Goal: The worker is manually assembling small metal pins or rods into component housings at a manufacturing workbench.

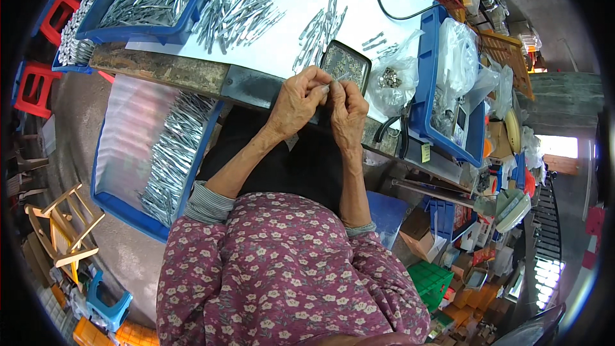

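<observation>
At the table's front edge my left hand (295, 104) and my right hand (349, 114) meet, fingertips pinched together. Between them is a thin silvery metal piece (338, 81), mostly hidden by the fingers; its exact kind cannot be made out. Just beyond my fingers lies a dark-rimmed shallow tray (369, 63) holding many tiny parts. A loose pile of slim metal pieces (314, 32) lies left of the tray, with a few short ones (374, 41) to its right. Beside the right hand sits a clear plastic bag (400, 77) with small round metal parts in it.
Black-handled pliers (387, 129) hang over the table edge. Blue bins (186, 29) of metal pieces stand at the far left, and another blue bin (106, 198) is below the table. A blue crate (426, 57) holding plastic bags stands at right. A black cable (378, 0) curls behind.
</observation>
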A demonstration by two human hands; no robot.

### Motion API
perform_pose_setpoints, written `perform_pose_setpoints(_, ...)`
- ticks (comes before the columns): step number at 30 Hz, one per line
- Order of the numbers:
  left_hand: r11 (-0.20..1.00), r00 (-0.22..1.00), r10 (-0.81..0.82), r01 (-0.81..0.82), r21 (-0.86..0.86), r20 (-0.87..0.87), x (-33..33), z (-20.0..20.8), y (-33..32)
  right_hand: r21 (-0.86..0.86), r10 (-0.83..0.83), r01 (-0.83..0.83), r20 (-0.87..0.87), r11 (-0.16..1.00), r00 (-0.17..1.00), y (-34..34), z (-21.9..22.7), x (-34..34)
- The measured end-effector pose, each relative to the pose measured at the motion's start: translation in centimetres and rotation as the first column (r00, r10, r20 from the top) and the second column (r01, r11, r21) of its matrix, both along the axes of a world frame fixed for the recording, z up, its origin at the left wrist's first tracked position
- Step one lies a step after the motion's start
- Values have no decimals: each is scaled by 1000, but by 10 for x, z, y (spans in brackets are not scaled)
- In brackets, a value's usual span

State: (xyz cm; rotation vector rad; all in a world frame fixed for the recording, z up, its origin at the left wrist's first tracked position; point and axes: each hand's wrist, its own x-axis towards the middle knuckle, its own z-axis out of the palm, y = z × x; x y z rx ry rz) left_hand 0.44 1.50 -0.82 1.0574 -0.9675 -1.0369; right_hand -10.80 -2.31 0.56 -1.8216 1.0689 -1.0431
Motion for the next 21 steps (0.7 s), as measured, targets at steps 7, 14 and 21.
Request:
perform_pose_setpoints(7, 1000, 1000, -7, 7, -9, -7, 0, 0, 1, -19, -6, 5, -23, 1000, 1000, 0, 0, -1)
perform_pose_setpoints(14, 1000, 1000, -5, 5, -14, -7, 0, 1, 2, -27, 2, -2, -28, 1000, 1000, 1, -1, -1)
perform_pose_setpoints(21, 1000, 1000, -7, 7, -19, -6, 0, 1, 2, -24, -4, 3, -26, 1000, 1000, 1, 0, -1)
